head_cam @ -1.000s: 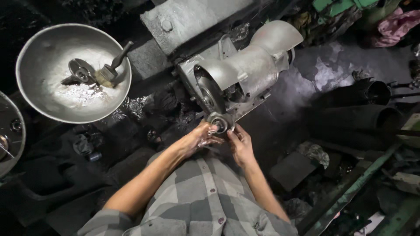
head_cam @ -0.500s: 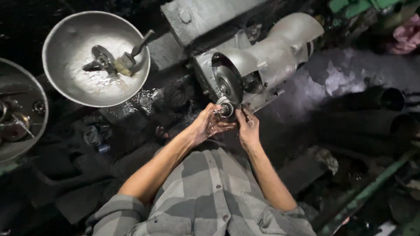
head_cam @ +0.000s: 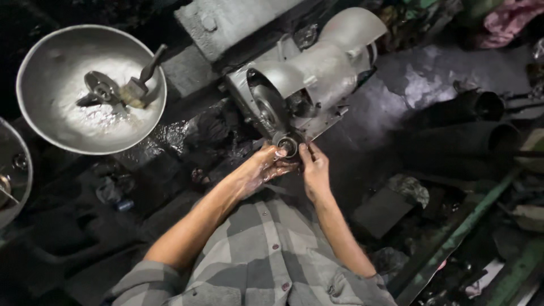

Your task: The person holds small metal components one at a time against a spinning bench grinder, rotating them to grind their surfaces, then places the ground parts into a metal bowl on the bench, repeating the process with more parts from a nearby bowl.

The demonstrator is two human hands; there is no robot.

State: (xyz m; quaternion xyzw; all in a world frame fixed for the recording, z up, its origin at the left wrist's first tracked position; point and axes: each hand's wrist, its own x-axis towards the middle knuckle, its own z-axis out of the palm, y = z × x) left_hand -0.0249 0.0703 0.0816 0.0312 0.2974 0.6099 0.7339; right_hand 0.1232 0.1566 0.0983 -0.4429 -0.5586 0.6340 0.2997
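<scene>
A grey metal engine casing [head_cam: 317, 73] lies tilted on the dark greasy floor, its open side facing me with a round pulley-like disc [head_cam: 265, 107] inside. At its lower edge sits a small round ring-shaped part [head_cam: 287, 145]. My left hand [head_cam: 262, 168] presses fingers against that ring from the left. My right hand [head_cam: 315, 170] touches it from the right with fingertips. Both hands pinch around the ring together.
A large shallow metal bowl [head_cam: 39, 122] at the upper left holds liquid, a small gear and a brush-like tool [head_cam: 139, 85]. Part of another bowl [head_cam: 17, 181] shows at the left edge. Dark pipes [head_cam: 464, 136] and a green metal bar [head_cam: 464, 232] lie at the right.
The view has shifted slightly; the casing and bowl sit a little lower in frame. Both hands stay at the small ring, with only small finger movement.
</scene>
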